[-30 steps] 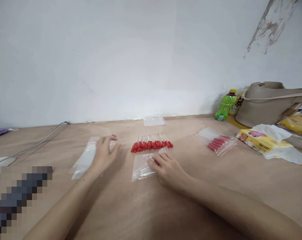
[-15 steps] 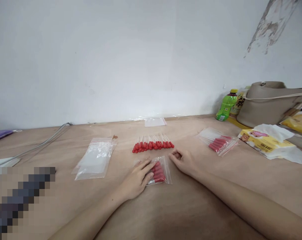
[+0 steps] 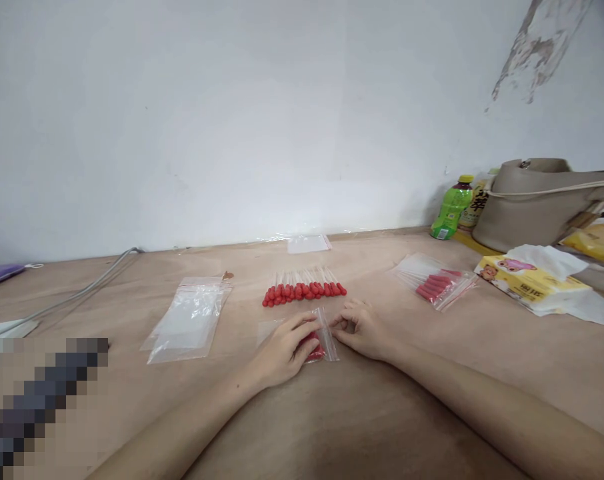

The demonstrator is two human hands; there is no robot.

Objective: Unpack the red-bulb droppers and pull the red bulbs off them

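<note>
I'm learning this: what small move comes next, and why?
Probably pinch along the zip edge of the clear plastic bag with the right hand: its fingertips are at that edge, while the left hand lies across the bag's red contents.

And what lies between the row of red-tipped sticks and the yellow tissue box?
The head view shows a clear plastic bag of red-ended sticks between the row and the box, plus bare brown tabletop beside the row.
</note>
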